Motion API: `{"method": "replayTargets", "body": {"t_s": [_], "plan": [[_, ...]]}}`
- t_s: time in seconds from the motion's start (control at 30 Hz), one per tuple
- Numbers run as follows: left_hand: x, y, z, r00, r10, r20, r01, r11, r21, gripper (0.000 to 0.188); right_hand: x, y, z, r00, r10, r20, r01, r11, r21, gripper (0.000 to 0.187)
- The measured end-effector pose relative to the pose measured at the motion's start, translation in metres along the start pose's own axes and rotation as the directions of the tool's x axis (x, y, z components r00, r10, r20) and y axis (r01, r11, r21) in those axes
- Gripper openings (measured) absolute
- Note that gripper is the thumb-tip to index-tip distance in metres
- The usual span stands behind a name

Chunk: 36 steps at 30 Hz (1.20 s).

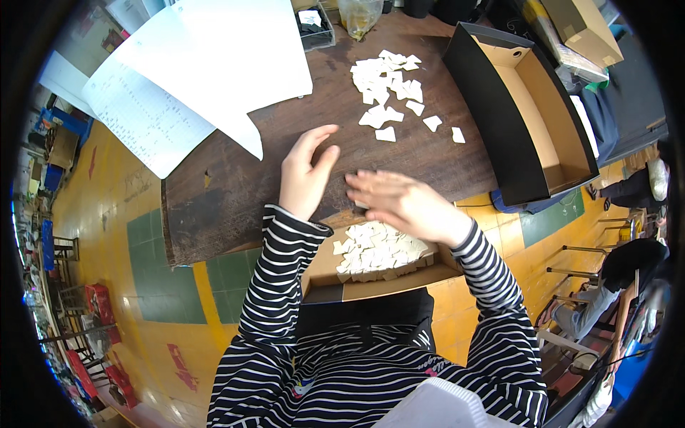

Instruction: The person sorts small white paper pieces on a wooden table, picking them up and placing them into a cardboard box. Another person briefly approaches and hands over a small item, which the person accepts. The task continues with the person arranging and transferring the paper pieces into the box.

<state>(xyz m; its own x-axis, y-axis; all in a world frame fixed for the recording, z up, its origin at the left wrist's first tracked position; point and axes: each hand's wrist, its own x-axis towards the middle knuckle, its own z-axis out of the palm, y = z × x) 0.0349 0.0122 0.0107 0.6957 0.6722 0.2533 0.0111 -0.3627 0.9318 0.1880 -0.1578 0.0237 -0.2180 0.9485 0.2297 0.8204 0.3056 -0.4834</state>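
Observation:
Over the table's near edge, my left hand (307, 172) is held with thumb and fingers apart and nothing in it. Just right of it, my right hand (407, 205) stretches its slightly blurred fingers flat and low over the wood. One small white piece (362, 205) shows beneath those fingers; whether they touch it I cannot tell. Below my hands, at my lap, a shallow brown cardboard box (371, 287) holds a heap of small, flat, white angular pieces (385, 250). More such pieces (385, 78) lie scattered on the dark wooden table (300, 118) farther off.
A long black box with a brown inside (474, 107) stands open at the table's right. Large white paper sheets (221, 57) cover its left part. A clear tray (316, 32) and a plastic bag (359, 16) sit at the back. Another person (614, 282) is at the far right.

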Motion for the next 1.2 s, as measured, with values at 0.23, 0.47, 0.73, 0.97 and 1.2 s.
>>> {"method": "replayTargets", "body": {"t_s": [0.23,0.47,0.73,0.97,1.2], "plan": [[0.031,-0.008,0.039,0.936,0.176,0.304,-0.326,0.757,0.567,0.048,-0.05,-0.039,-0.015,0.988,-0.009,0.155,-0.051,0.925,0.377,0.043],[-0.002,-0.006,0.03,0.916,0.154,0.369,-0.377,0.644,0.666,0.057,-0.024,0.0,-0.037,0.956,0.208,-0.206,-0.182,0.973,0.141,0.037],[-0.01,0.005,0.003,0.981,0.029,0.193,-0.039,0.998,0.047,0.065,0.034,0.034,-0.007,0.965,0.15,-0.216,-0.141,0.988,0.053,0.046],[0.019,0.0,0.001,0.994,0.08,0.074,-0.089,0.988,0.125,0.041,-0.009,-0.002,-0.006,1.0,0.024,-0.013,-0.024,0.999,0.046,0.046],[0.042,-0.009,0.048,0.917,0.171,0.36,-0.364,0.729,0.581,0.048,-0.046,-0.039,-0.016,0.989,0.015,0.147,-0.067,0.933,0.354,0.045]]}}
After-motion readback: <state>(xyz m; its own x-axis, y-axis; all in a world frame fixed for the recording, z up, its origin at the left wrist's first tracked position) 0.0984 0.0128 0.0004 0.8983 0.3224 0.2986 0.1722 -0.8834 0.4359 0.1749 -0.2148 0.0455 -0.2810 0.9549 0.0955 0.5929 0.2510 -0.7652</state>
